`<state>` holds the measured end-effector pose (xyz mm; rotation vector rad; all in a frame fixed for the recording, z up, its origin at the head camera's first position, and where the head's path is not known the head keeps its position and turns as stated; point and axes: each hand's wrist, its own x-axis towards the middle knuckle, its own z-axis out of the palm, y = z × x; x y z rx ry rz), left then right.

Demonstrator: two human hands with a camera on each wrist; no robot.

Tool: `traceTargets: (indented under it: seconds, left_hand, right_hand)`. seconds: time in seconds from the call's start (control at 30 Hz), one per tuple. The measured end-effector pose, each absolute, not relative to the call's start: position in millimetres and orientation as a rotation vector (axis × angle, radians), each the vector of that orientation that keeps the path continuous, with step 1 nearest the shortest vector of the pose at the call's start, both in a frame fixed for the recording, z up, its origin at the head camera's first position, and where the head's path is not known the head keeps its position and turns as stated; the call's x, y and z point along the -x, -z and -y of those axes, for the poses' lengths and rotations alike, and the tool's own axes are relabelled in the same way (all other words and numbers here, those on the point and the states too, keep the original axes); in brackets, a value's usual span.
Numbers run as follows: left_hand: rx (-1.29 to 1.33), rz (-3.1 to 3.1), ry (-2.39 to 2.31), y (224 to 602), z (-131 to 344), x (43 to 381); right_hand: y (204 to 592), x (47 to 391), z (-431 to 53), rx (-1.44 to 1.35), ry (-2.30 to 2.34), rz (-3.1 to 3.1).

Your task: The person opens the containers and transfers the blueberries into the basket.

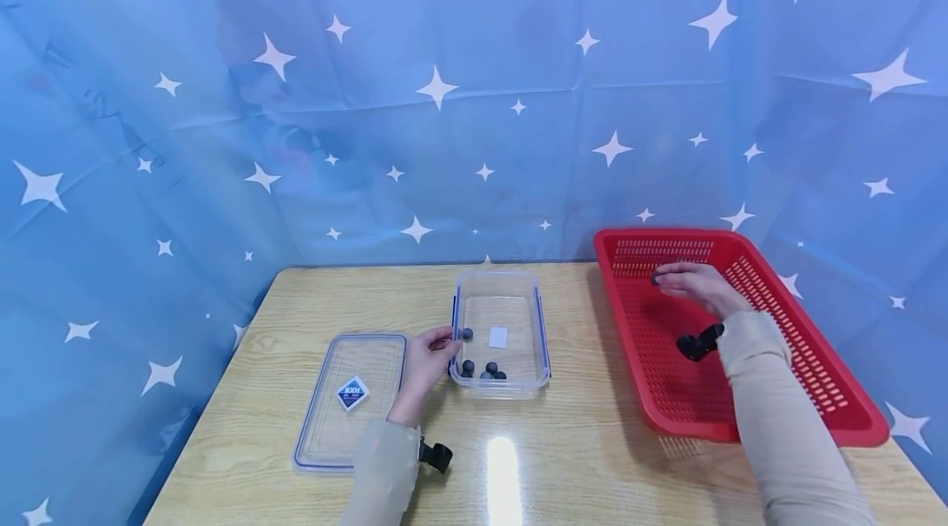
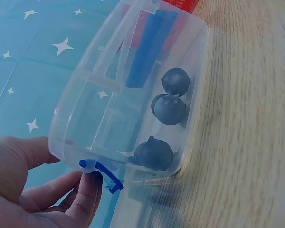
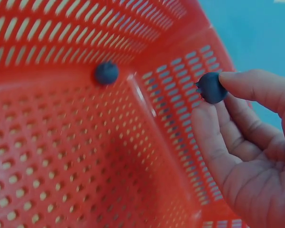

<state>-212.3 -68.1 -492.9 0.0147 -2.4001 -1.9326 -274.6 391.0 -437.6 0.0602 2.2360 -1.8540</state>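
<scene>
My right hand (image 1: 699,287) pinches a blueberry (image 3: 212,88) between thumb and fingers, above the far part of the red basket (image 1: 652,409). A second blueberry (image 3: 106,73) lies on the basket floor near a corner in the right wrist view. My left hand (image 1: 429,360) holds the left wall of a clear plastic container (image 1: 516,384), thumb at the rim and fingers outside beside a blue clip (image 2: 109,176). Several blueberries (image 2: 169,109) rest inside the container, mostly at its near end; a single blueberry (image 1: 467,334) lies by the left wall.
A clear lid (image 1: 311,435) with a blue edge and a blue-and-white label lies on the wooden table (image 1: 563,460), left of the container. A white sticker (image 1: 498,337) shows in the container. Behind the table hangs a blue cloth (image 1: 370,131) with white stars.
</scene>
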Motion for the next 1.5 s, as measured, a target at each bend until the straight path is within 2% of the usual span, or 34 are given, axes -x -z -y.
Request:
traceTargets:
  seconds: [0.4,0.67,1.2,1.5]
  left_hand:
    - [0.001,2.389,1.931,492,69,212]
    - [-0.008,2.389,1.938,493,68,213]
    - [0.018,2.369,1.932,495,69,213]
    - [0.025,2.355,1.95,493,68,212]
  right_hand:
    - [446,270,-396,-0.068,1.805,-2.249]
    - [427,272,-382,-0.043,2.003,-2.168]
    - [368,279,-315,0.046,2.215,-2.01]
    - [353,285,-269,0.114,2.068,-2.145]
